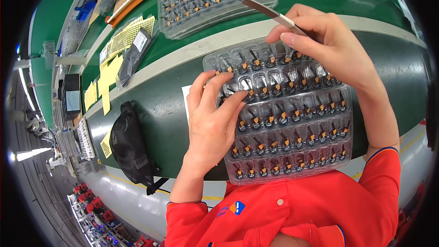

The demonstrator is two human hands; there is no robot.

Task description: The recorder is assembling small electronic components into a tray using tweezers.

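Observation:
A clear plastic blister tray [292, 98] lies before me, its rows of pockets holding small dark parts [283, 118] with orange-tan tabs and thin black leads. My left hand [212, 114] rests over the tray's upper left side, thumb and fingers apart around the pockets there; whether the fingertips touch a part is hard to see. Above the tray's far right side, my right hand [329, 48] grips what looks like a pair of metal tweezers [270, 11]. Their rounded end points up and left, and the other end is hidden by the hand.
A stack of similar filled trays [215, 2] stands on the green bench beyond a pale rail. To the left lie a black mesh bag [132, 146], yellow papers [108, 77], a dark labelled packet [135, 55] and an orange-edged holder [132, 2].

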